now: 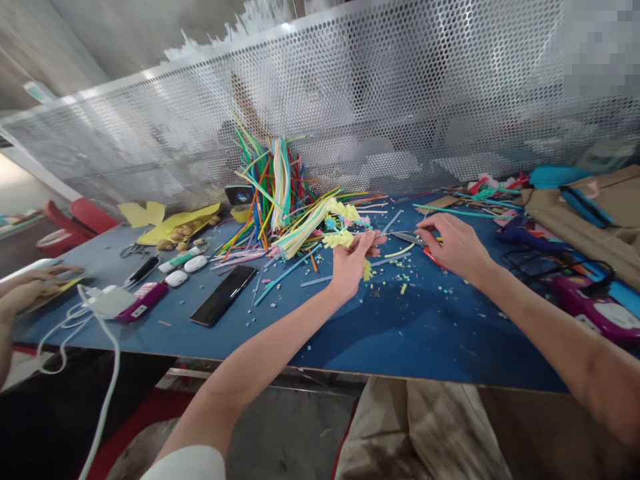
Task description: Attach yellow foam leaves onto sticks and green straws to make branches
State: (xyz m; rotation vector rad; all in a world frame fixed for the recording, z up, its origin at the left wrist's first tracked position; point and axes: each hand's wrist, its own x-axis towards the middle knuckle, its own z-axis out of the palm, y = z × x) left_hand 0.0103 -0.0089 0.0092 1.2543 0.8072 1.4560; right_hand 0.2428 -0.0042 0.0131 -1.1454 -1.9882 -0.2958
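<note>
Head view: yellow fluff [340,239], seemingly part-shaped, is pinched by the left hand [351,262]; whether scissors [407,237] at three o'clock are gripped by the right hand [454,243] cannot be told; stems [306,230] at ten are left unshaped.

Lobed, fuzzy yellow cluster [340,239] in the left hand [353,260], pointed red-handled tool [411,239] by the right hand [454,244]

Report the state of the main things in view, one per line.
Left hand: closed on the yellow fuzzy piece.
Yellow fuzzy piece: held, lobed.
Right hand: fingers bent, by the red-handled tool; grip unclear.
Red-handled tool: partly hidden; open or shut, cannot tell.
Coloured stems: bunched, some upright, others lying.
Black phone: flat, screen dark.
White cable: looped, hanging over the edge.
Blue table: littered with small bits.
</note>
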